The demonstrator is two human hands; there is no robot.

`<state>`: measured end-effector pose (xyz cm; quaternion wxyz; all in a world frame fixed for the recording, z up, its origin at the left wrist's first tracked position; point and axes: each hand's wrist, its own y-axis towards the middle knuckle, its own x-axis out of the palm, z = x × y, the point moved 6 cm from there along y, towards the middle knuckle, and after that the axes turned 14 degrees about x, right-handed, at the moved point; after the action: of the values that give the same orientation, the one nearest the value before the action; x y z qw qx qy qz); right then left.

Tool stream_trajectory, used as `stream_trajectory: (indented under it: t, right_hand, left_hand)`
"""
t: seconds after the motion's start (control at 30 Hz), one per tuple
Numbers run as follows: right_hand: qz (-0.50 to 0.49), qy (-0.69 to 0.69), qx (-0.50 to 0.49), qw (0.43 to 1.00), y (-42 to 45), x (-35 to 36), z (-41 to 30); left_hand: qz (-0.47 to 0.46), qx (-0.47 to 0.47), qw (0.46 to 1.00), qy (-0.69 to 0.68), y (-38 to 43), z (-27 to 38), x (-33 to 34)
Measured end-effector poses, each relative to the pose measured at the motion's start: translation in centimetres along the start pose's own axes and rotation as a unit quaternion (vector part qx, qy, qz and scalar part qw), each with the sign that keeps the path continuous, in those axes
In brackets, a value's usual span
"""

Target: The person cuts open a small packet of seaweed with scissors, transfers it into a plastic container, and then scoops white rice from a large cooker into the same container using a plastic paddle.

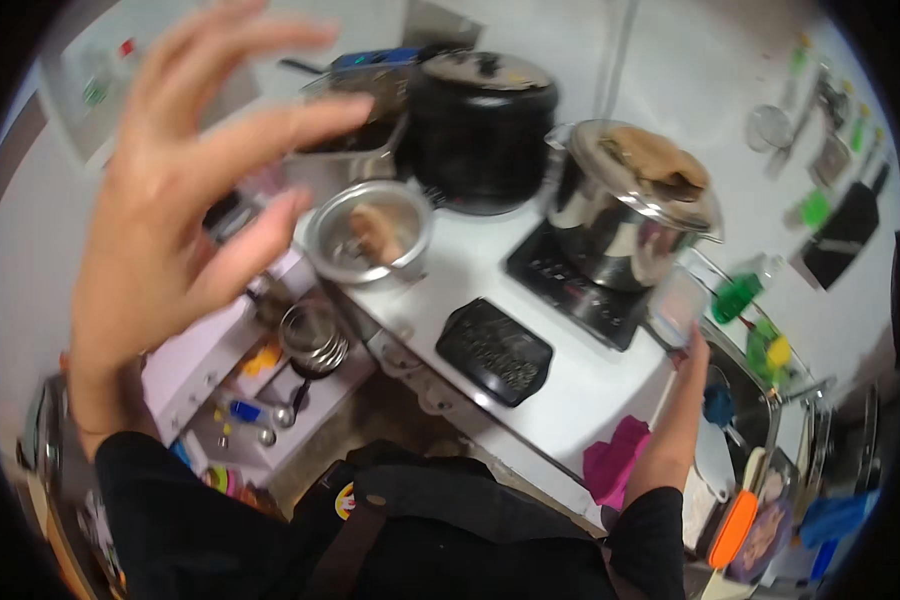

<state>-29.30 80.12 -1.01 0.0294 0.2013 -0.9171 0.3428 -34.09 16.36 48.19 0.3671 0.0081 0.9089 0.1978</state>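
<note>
My left hand [172, 165] is raised close to the camera, fingers spread and blurred, with nothing in it. In the picture it appears beside a metal bowl [326, 262] that holds a pale brown item [375, 232], too blurred to name. At the right, my right hand [692, 351] grips a clear plastic container [677, 304] with something pale inside. The container is between a black induction cooktop [570, 296] and the sink [766, 420]. A steel pot [600, 240] stands on the cooktop, a brown cloth [656, 157] lying over its lid.
A black tray [495, 352] lies on the white counter [450, 262]. Behind are a large black lidded pot [480, 142]. A magenta cloth [616, 461] hangs near the front edge. Green bottle [739, 296] and orange-ended item [733, 529] are around the sink. Whisk [315, 337] lies on the left shelf.
</note>
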Motion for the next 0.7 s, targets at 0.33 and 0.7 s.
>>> stream_trajectory:
  t: [0.33, 0.7]
  right_hand:
    - [-0.016, -0.032, 0.013, 0.999, -1.3, -2.6, 4.5]
    - [-0.076, 0.048, 0.052, 0.995, -16.2, -3.2, 12.5]
  left_hand:
    - [-0.135, -0.511, 0.726, -0.441, -31.6, 8.3, 4.6]
    - [-0.090, -0.199, 0.748, -0.627, -23.7, 11.3, 17.6]
